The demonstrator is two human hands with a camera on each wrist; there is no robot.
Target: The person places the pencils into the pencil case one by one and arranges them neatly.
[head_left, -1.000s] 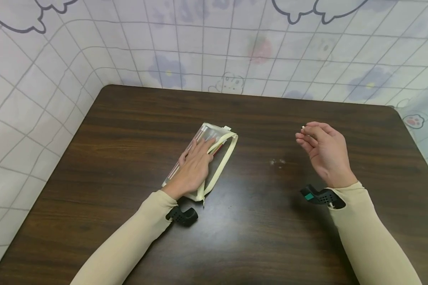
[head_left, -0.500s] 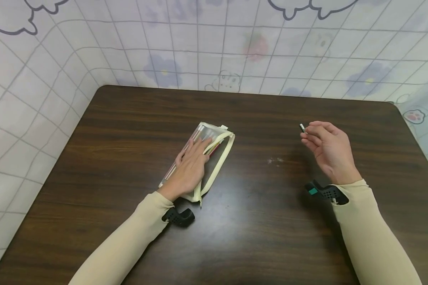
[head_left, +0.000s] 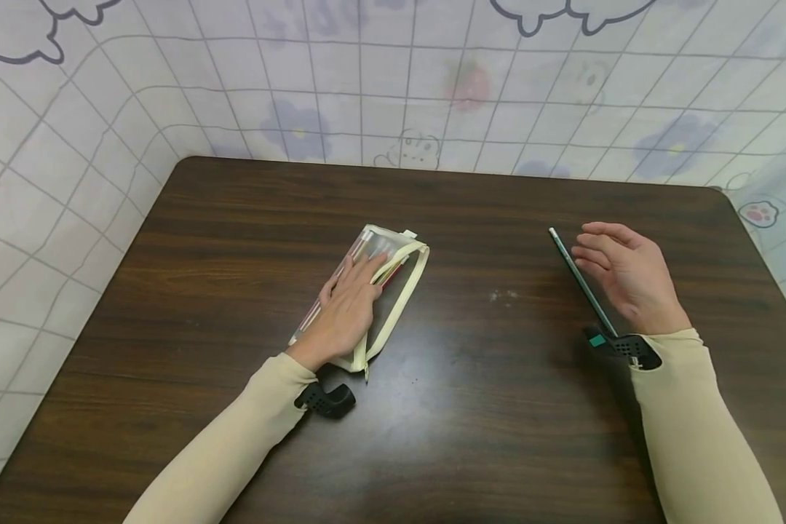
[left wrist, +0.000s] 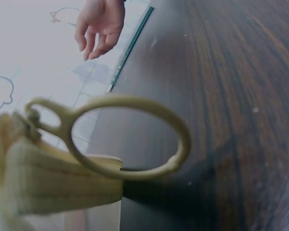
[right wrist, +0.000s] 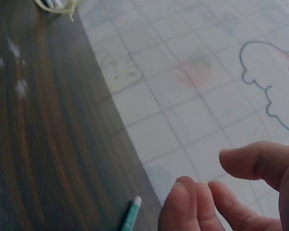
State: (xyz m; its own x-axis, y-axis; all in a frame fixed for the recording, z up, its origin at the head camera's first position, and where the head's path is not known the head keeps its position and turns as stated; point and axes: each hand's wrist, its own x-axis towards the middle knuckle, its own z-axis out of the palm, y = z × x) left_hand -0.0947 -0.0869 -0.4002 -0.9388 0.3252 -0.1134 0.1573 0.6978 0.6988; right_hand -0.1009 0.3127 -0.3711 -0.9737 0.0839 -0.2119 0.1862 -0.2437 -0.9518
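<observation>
My left hand (head_left: 347, 309) lies flat with fingers spread over a see-through pencil case (head_left: 381, 239) with cream trim. Its zipper side gapes toward the right, and long thin items show inside. Close up in the left wrist view are the cream zipper end (left wrist: 67, 185) and a ring-shaped pull (left wrist: 184, 144). A dark green pencil (head_left: 579, 278) with a white end lies slanted on the right part of the table. Just right of it, my right hand (head_left: 629, 276) is held with loosely bent fingers and nothing between them; the right wrist view shows thumb and fingertips apart.
The dark wooden table (head_left: 458, 407) has small whitish marks (head_left: 503, 295) between the hands. A pale curtain (head_left: 393, 94) with a grid and cartoon print hangs behind and at both sides. Each wrist wears a black camera band (head_left: 326, 400).
My right hand has let go of the pencil and moved right and slightly back toward me, so the pencil's length now shows on the table. The left hand stays on the pencil case.
</observation>
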